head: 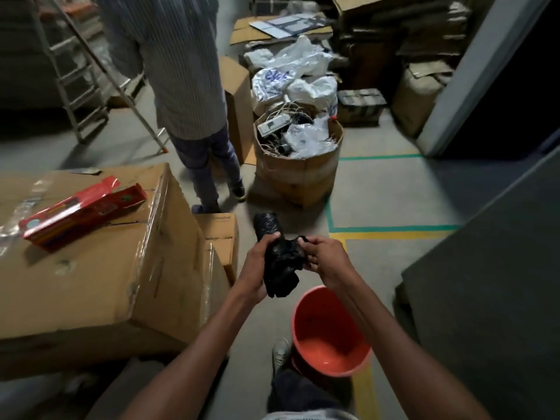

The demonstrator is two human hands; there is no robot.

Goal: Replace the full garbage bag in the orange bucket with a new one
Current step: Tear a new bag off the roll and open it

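We are gripping the roll of black garbage bags [268,225] in our left hand [257,265], fingers curled round it and forearm reaching forward. The loose bag [281,268] hanging from it is looking thin, light, soft and slippery, so we are judging its edge the best hold. Our right hand [327,262] is pinching that edge. The orange bucket [321,338] is standing unlined on the floor below.
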